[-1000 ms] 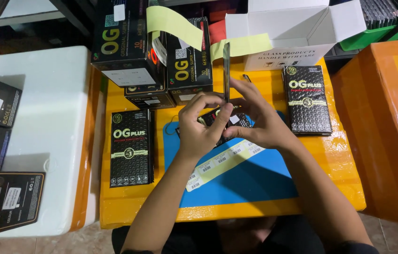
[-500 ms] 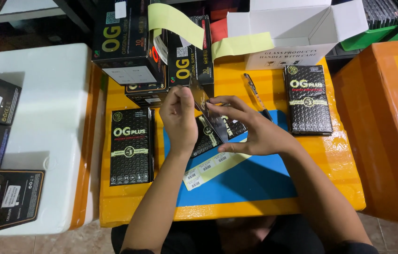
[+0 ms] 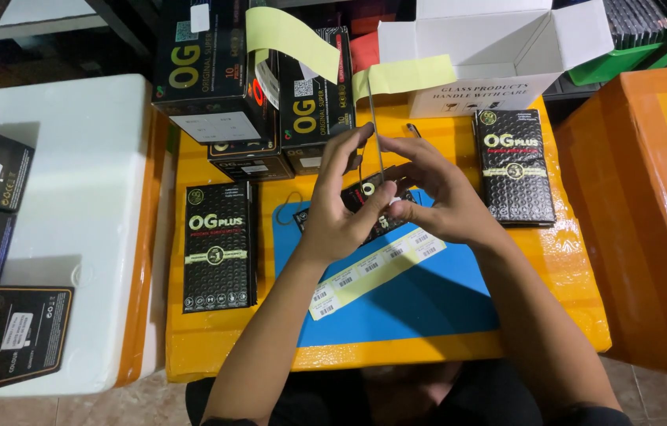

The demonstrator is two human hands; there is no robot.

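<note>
My left hand (image 3: 337, 217) and my right hand (image 3: 440, 197) meet over the blue mat (image 3: 428, 315). Between their fingertips they pinch a thin clear sheet (image 3: 377, 134), which stands upright and shows edge-on. A black printed packet (image 3: 365, 207) lies just under the hands, partly hidden by them, and my right thumb rests on it. A yellowish strip of several barcode labels (image 3: 373, 272) lies on the mat, close to my left wrist.
Flat black boxes lie left (image 3: 219, 244) and right (image 3: 513, 166) on the orange table (image 3: 215, 347). Stacked black cartons (image 3: 207, 71) and an open white carton (image 3: 499, 47) with yellow strips stand behind. A white table (image 3: 73, 197) is at left, an orange crate (image 3: 649, 197) at right.
Half a second ago my left hand was reaching back and the packet lay open to view. Both hands have come together again, with the thin sheet upright between them.
</note>
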